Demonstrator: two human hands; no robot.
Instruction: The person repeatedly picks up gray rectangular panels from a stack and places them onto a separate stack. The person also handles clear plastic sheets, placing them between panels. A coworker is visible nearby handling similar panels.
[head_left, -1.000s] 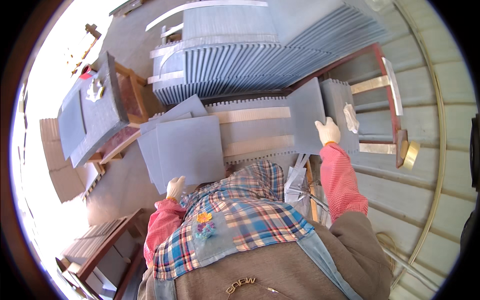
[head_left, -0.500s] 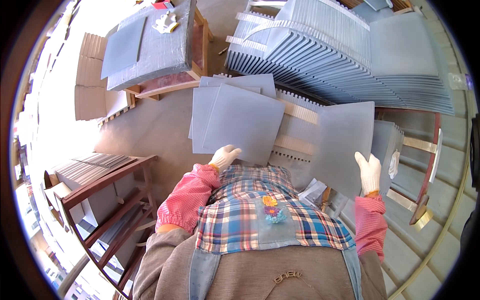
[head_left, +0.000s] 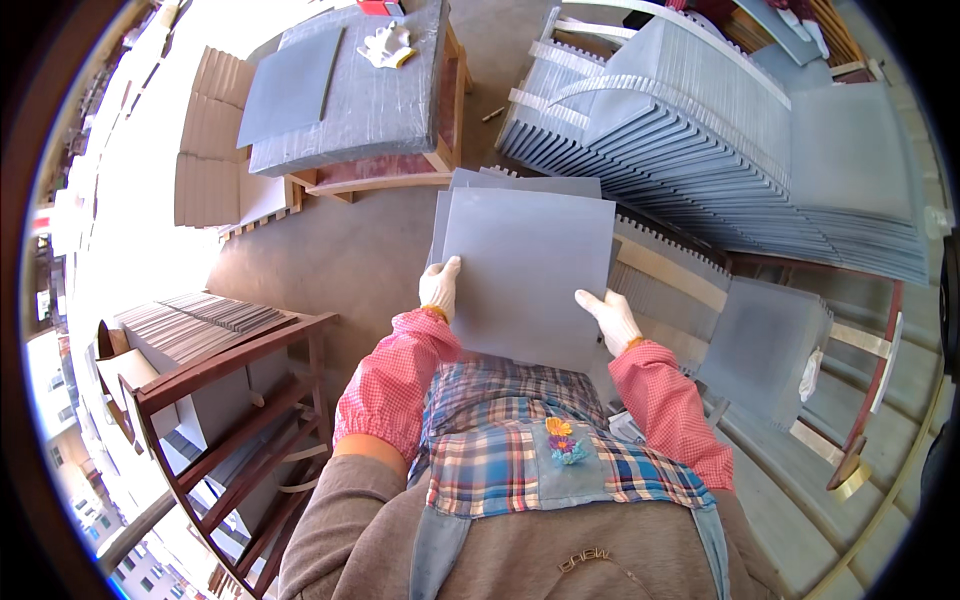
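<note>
A square, thin grey sheet [head_left: 528, 275] lies roughly level in front of me, on top of other sheets whose edges stick out behind it and to its left. My left hand [head_left: 438, 287], in a white knit glove, grips its left edge with the thumb on top. My right hand [head_left: 610, 318], gloved the same way, holds the right edge, thumb also on the upper face. The fingers of both hands are partly hidden below the sheet. To the right, more grey sheets [head_left: 765, 340] stand in a row in a slotted rack [head_left: 665, 275].
A wrapped grey stack [head_left: 370, 120] on a wooden stand bears one sheet [head_left: 292, 85] and a white glove [head_left: 388, 45]. Many leaning sheets [head_left: 690, 110] fill the back right. A brown rack [head_left: 235, 365] stands at my left; a red-brown frame [head_left: 880, 370] is at the right.
My right hand has moved left with a grey sheet from the rack to the pile before me. My left hand has shifted up to the sheet's left edge. The whole view has shifted.
</note>
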